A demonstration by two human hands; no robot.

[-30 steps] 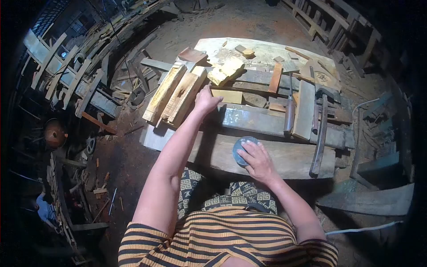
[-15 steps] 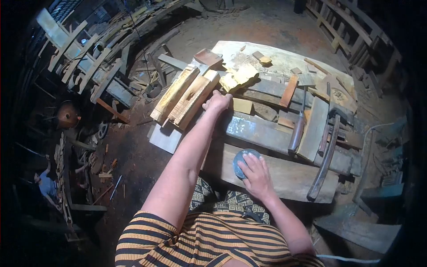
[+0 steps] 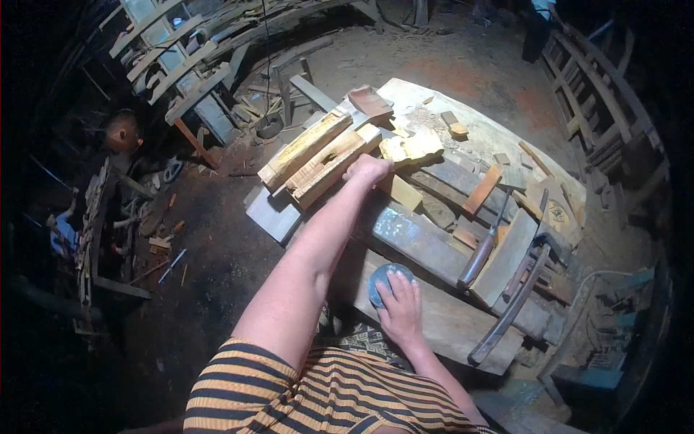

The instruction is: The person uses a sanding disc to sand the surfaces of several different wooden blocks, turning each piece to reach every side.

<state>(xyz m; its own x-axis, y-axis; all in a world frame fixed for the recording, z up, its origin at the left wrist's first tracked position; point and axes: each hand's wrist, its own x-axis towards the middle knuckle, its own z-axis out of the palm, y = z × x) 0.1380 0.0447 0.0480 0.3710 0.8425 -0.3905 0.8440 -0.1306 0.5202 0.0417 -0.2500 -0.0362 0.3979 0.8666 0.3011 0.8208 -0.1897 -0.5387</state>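
Observation:
My left hand (image 3: pixel 368 171) is closed, stretched out beside a notched wooden block (image 3: pixel 336 165) and a rough yellow wood piece (image 3: pixel 412 147). Whatever its fingers hold, if anything, is hidden. Nearer my body, my right hand (image 3: pixel 402 307) grips a round blue-grey disc (image 3: pixel 379 279), fingers over its top, at the edge of a wide plank (image 3: pixel 452 318). A second long wooden block (image 3: pixel 303 150) lies parallel to the notched one. Beyond my left hand's wrist sits a small yellow block (image 3: pixel 403 192).
On the right of the bench lie a wooden-handled tool (image 3: pixel 478 259), a hammer-like tool with a curved handle (image 3: pixel 515 307) and a reddish wood strip (image 3: pixel 483 189). Wood scraps litter the pale board (image 3: pixel 491 123). At the far right top a person (image 3: pixel 538 32) is partly visible.
The camera view has turned, so the bench sits tilted and slightly lower. My left hand stays by the notched block, and my right hand remains on the disc.

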